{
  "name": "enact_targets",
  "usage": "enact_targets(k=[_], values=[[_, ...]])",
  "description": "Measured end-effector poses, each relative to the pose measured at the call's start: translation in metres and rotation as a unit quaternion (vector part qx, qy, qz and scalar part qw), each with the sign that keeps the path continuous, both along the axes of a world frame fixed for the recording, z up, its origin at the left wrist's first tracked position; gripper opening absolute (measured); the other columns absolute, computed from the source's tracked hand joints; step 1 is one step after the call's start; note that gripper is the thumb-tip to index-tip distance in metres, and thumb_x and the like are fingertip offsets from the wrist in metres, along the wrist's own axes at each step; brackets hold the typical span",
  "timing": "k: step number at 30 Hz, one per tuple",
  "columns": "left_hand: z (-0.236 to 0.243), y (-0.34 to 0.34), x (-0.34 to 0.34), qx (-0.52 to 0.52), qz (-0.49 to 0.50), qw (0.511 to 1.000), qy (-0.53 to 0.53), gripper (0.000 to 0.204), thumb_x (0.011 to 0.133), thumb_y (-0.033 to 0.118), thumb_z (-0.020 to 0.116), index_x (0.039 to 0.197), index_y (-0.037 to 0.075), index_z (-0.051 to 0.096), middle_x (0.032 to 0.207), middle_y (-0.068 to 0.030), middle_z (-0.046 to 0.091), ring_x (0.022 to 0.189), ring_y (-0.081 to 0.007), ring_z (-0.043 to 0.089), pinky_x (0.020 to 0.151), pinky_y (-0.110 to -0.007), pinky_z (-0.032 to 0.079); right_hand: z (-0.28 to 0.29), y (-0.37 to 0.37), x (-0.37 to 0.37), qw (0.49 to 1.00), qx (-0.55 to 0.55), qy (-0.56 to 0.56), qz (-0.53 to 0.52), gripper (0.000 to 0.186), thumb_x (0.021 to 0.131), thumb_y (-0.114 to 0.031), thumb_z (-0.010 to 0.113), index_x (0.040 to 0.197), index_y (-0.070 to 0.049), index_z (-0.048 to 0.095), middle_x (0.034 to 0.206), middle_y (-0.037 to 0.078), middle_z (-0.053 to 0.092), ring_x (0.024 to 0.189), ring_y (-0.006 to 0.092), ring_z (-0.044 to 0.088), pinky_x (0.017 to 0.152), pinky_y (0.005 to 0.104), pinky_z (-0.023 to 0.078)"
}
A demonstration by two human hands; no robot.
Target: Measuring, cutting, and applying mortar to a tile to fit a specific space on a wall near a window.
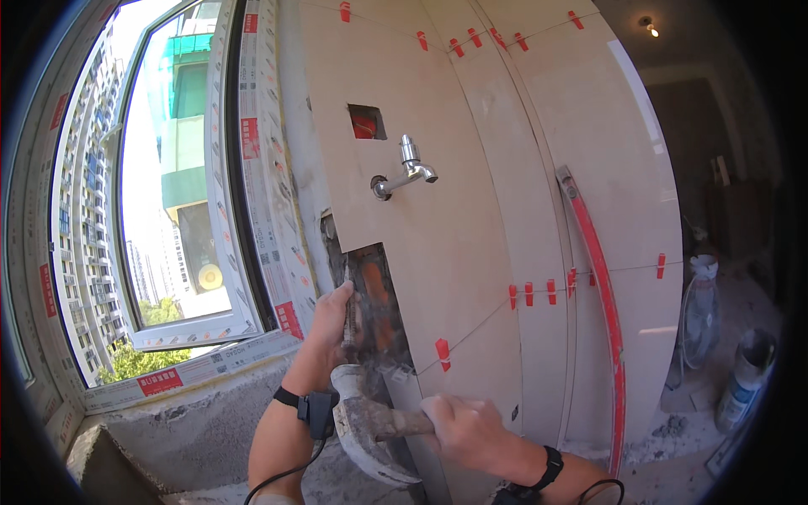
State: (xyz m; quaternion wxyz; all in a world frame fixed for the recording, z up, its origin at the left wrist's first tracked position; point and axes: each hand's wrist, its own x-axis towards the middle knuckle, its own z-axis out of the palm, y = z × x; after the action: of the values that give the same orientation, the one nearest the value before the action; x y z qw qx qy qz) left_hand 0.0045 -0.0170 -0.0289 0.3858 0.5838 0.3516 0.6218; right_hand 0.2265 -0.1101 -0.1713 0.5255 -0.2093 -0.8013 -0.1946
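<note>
My left hand (335, 307) grips a slender metal chisel (348, 337), its tip pointing up into a rough, dusty opening (373, 299) between the tiled wall (450, 223) and the window frame. My right hand (461, 433) holds a worn claw hammer (358, 421) by its handle. The hammer's striking face is at the chisel's lower end; I cannot tell whether they touch. A chrome tap (411, 168) sticks out of the tiles above, below a square cut-out (367, 122) with something red inside.
An open window (143, 332) with a rough sill (181, 417) is at the left. Red levelling clips (443, 353) line tile joints, and a red spirit level (595, 278) leans on the wall. A bagged object (700, 311) and a cylindrical container (741, 387) stand at the right.
</note>
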Motion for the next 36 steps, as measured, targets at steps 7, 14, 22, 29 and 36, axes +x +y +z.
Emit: enact_targets(k=[7, 14, 22, 29, 36], values=[[0.002, 0.012, 0.002, -0.039, -0.022, 0.996, -0.082, 0.031, 0.104, 0.035, 0.047, 0.088, 0.010, 0.055, 0.051, -0.0018, 0.050, 0.034, -0.0163, 0.038, 0.033, -0.031, 0.027, 0.004, -0.002, 0.001, 1.000, 0.024, -0.010, -0.015, 0.044, 0.067, -0.015, 0.080, 0.103, -0.009, 0.055, 0.079, 0.008, 0.061, 0.063, 0.0288, 0.066, 0.050, 0.0394, 0.053], [0.010, 0.022, 0.008, -0.052, -0.059, 0.993, -0.088, 0.032, 0.104, 0.034, 0.047, 0.085, 0.009, 0.055, 0.052, -0.0015, 0.050, 0.036, -0.0163, 0.041, 0.033, -0.032, 0.031, 0.014, 0.017, -0.009, 0.988, 0.134, 0.063, 0.039, 0.013, 0.086, -0.011, 0.063, 0.094, -0.007, 0.054, 0.072, 0.007, 0.060, 0.054, 0.0258, 0.063, 0.046, 0.0400, 0.050], [-0.046, -0.019, -0.002, 0.055, 0.026, 0.998, 0.000, 0.035, 0.106, 0.036, 0.046, 0.091, 0.006, 0.056, 0.054, -0.0052, 0.053, 0.040, -0.0168, 0.049, 0.038, -0.030, 0.039, -0.028, 0.009, 0.041, 0.999, -0.045, 0.031, 0.000, 0.032, 0.078, -0.013, 0.073, 0.103, -0.004, 0.055, 0.074, 0.014, 0.064, 0.064, 0.0359, 0.067, 0.055, 0.0453, 0.053], [-0.244, -0.076, 0.008, -0.022, -0.094, 0.973, 0.208, 0.030, 0.107, 0.032, 0.048, 0.099, 0.004, 0.055, 0.071, -0.0028, 0.064, 0.062, -0.0117, 0.059, 0.059, -0.028, 0.047, -0.181, -0.010, 0.178, 0.924, -0.337, 0.013, -0.183, 0.034, 0.075, -0.015, 0.075, 0.102, 0.000, 0.059, 0.078, 0.023, 0.065, 0.074, 0.0447, 0.066, 0.064, 0.0508, 0.053], [-0.471, -0.064, 0.127, -0.281, -0.180, 0.878, 0.343, 0.035, 0.104, 0.034, 0.054, 0.094, 0.000, 0.060, 0.073, -0.0121, 0.069, 0.070, -0.0270, 0.069, 0.067, -0.040, 0.052, -0.404, -0.033, 0.282, 0.648, -0.617, 0.125, -0.428, 0.029, 0.086, -0.025, 0.067, 0.092, 0.004, 0.066, 0.085, 0.031, 0.067, 0.084, 0.0491, 0.067, 0.075, 0.0539, 0.053]])
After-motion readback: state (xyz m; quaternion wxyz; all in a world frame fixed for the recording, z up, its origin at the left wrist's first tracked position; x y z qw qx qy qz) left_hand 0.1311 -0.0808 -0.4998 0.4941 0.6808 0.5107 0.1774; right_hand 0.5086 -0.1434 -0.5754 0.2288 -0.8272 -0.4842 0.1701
